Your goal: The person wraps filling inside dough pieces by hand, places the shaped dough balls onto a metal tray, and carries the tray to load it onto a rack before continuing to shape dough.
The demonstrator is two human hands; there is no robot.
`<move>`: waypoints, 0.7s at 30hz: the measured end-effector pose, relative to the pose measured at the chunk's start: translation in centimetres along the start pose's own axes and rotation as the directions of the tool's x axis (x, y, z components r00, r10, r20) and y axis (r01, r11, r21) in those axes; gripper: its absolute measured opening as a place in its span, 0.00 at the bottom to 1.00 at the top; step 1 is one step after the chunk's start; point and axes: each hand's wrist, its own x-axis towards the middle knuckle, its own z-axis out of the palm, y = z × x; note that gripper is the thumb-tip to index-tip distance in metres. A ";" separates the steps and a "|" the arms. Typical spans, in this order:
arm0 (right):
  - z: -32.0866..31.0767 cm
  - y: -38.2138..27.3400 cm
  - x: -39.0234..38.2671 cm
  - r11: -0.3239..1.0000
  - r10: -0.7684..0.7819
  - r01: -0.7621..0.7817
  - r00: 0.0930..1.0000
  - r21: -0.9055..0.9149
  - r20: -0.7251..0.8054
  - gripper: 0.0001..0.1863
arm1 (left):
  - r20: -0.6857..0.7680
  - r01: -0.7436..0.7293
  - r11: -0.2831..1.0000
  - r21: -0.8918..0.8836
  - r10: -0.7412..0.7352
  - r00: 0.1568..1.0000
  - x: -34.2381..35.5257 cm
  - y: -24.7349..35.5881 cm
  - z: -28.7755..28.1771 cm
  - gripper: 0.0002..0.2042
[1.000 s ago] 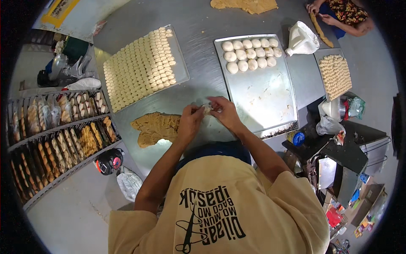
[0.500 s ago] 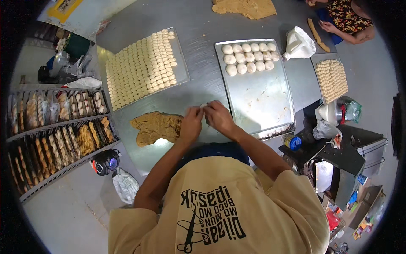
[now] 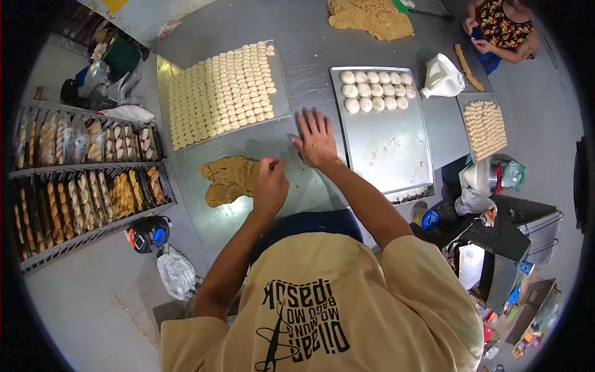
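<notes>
My right hand (image 3: 318,140) lies with fingers spread, palm down, on the metal table (image 3: 308,80) between two trays. My left hand (image 3: 270,187) is closed beside a flattened lump of brown paste (image 3: 228,181); whatever its fingers hold, if anything, is hidden. Beyond it on the left, a metal tray (image 3: 282,93) carries rows of small pale dough pieces (image 3: 223,90). To the right of my right hand, another tray (image 3: 385,152) has smooth round dough balls (image 3: 375,90) in rows at its far end; its nearer part shows bare metal with crumbs.
More brown paste (image 3: 372,18) lies at the table's far side. A white cloth-like bag (image 3: 443,75), a long brown roll (image 3: 466,67) and a tray of small pieces (image 3: 484,127) are at right, near another person (image 3: 501,34). Bread racks (image 3: 87,164) stand left.
My hands, together over the table before, have separated. The right one has moved forward and flattened onto the table; the left has shifted slightly left, toward the paste.
</notes>
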 end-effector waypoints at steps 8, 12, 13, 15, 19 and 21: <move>-2.2 3.8 -2.0 0.959 -0.021 -0.065 0.956 0.278 0.293 0.34 | -0.018 0.120 0.989 -0.086 -0.122 0.992 -2.5 -2.6 -3.2 0.09; -2.6 2.6 -7.9 0.931 -0.105 -0.023 0.940 0.366 0.325 0.27 | -0.044 0.075 0.985 -0.157 -0.083 0.996 -0.2 -0.1 -1.3 0.07; -4.0 2.5 -7.9 0.906 -0.048 -0.126 0.918 0.403 0.394 0.22 | -0.033 0.044 0.984 -0.175 -0.050 0.998 1.1 0.6 -0.1 0.07; -6.6 3.2 -8.6 0.808 0.088 -0.299 0.914 0.508 0.397 0.19 | 0.006 0.116 0.970 -0.213 -0.118 0.993 2.9 2.6 1.9 0.06; -11.4 11.5 -7.5 0.506 0.500 -0.595 0.792 0.625 0.349 0.17 | 0.060 0.035 0.983 -0.178 -0.025 0.998 7.0 5.9 7.4 0.06; -15.5 18.8 -5.2 0.562 0.623 -0.647 0.741 0.516 0.250 0.15 | 0.137 0.107 0.959 -0.261 -0.073 0.988 9.0 8.3 10.2 0.06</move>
